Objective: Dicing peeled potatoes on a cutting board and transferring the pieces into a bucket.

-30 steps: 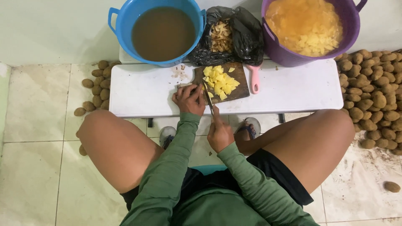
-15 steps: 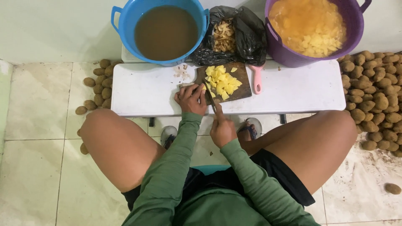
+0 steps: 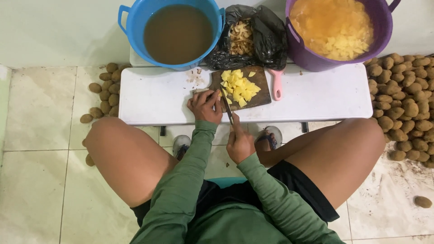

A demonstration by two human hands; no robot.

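My left hand (image 3: pixel 204 105) presses a piece of peeled potato (image 3: pixel 199 91) down at the left edge of a dark wooden cutting board (image 3: pixel 261 77) with a pink handle. In my right hand (image 3: pixel 239 143) is a knife (image 3: pixel 227 107), its blade pointing away from me onto the board just right of my left fingers. A pile of yellow potato cubes (image 3: pixel 238 86) lies on the middle of the board. The board rests on a low white table (image 3: pixel 316 95) between my bare knees.
A blue tub of brown water (image 3: pixel 177 32), a black bag of peelings (image 3: pixel 246 38) and a purple tub of cut potato in water (image 3: pixel 338 30) stand along the table's far side. Unpeeled potatoes are heaped on the tiled floor at right (image 3: pixel 404 108) and left (image 3: pixel 105 92).
My two hands have stayed at the board's left edge; the knife has shifted slightly against the piece under my left hand. The view has tilted a little.
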